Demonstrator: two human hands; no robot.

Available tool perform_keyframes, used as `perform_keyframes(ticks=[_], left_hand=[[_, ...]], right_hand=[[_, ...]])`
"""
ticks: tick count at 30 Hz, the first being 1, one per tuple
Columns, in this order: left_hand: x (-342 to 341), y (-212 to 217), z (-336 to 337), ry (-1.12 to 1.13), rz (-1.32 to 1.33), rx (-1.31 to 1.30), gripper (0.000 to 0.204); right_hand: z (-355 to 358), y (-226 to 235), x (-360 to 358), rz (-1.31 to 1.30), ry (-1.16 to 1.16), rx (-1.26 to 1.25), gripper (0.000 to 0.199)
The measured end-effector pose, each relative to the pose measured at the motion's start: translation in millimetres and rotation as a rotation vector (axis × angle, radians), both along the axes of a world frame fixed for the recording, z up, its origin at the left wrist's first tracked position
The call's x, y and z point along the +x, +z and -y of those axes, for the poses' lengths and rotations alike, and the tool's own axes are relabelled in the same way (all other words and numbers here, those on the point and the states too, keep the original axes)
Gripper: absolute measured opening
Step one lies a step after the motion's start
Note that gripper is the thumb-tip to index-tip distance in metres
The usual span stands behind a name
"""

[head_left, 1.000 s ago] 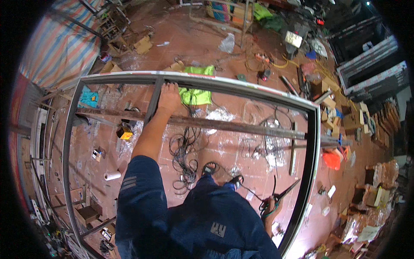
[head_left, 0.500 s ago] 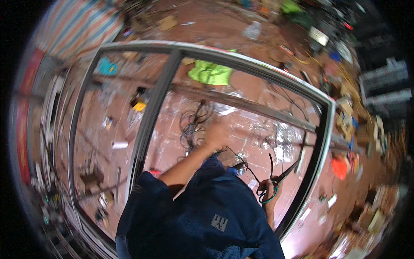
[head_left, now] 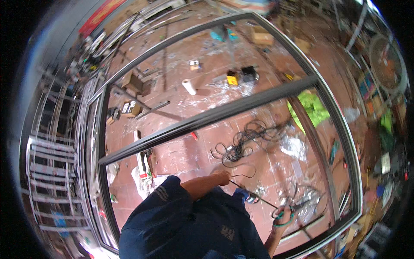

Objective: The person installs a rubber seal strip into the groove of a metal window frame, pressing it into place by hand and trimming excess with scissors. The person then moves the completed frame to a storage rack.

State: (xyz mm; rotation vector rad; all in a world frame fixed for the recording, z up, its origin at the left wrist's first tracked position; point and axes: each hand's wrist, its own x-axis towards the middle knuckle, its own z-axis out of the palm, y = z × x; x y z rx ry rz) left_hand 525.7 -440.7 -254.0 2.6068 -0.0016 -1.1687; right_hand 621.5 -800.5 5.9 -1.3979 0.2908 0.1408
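My left hand [head_left: 222, 177] is closed on a thin black rubber-like strip [head_left: 253, 195], which stretches down to the right toward my other hand. A loose end of the strip curls out beyond my left fingers. My right hand [head_left: 281, 214] grips scissors [head_left: 292, 210] with green-edged handles, their blades pointing right, and the strip runs up to this hand. On the floor ahead lies a loose tangle of the same black strip [head_left: 236, 151]. A large dark metal frame [head_left: 207, 118] with a crossbar surrounds me.
Inside the frame's outline are a white roll [head_left: 189, 86], a yellow box [head_left: 232, 78], cardboard boxes [head_left: 133, 83], bright green cloth [head_left: 311, 110] and crumpled clear plastic [head_left: 293, 147]. A fan [head_left: 387, 64] stands at the far right; metal racks [head_left: 51, 185] stand at left.
My view has turned left, so the frame appears rotated. My left hand, blurred before, now holds the strip, which is drawn straight between my hands. The scissors remain in my right hand.
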Motion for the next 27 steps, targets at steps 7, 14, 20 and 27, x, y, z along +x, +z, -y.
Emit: perform_keyframes(ticks=[7,14,20,27], left_hand=[[-89,66,-119,0.417,0.05,0.109,0.035],[-229,68,-187,1.025,0.048,-0.21,0.044],[-274,89,-229,1.063,0.164,-0.17,0.044],[-262,103,-253,1.036,0.139,-0.24,0.058]], right_hand=[[11,-76,-4,0.084,0.082,-0.22,0.032],[-83,-110,-62,-0.09,0.096,-0.153,0.036],[-138,-194,-109,-0.265,0.274,-0.19,0.04],[-243,-165,-117,-0.671,0.644,-0.487,0.042]])
